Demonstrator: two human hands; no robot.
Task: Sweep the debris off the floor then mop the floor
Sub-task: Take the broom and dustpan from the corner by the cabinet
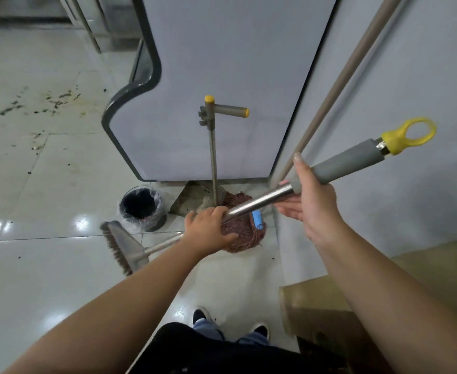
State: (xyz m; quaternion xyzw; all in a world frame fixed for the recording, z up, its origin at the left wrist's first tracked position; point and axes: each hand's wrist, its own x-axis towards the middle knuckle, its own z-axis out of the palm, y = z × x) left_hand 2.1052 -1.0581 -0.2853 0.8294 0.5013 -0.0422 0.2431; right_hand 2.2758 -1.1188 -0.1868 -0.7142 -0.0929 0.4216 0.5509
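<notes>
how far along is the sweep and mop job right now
Nothing is swept yet: dark debris lies on the floor tiles. In hand: the left hand grips the broom shaft while the right hand is open around its grey grip. Left: sweeping, then mopping; the mop rests in the corner.

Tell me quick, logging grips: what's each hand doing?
Left hand: grips the broom handle.
Right hand: fingers fairly straight against the handle; open.
</notes>
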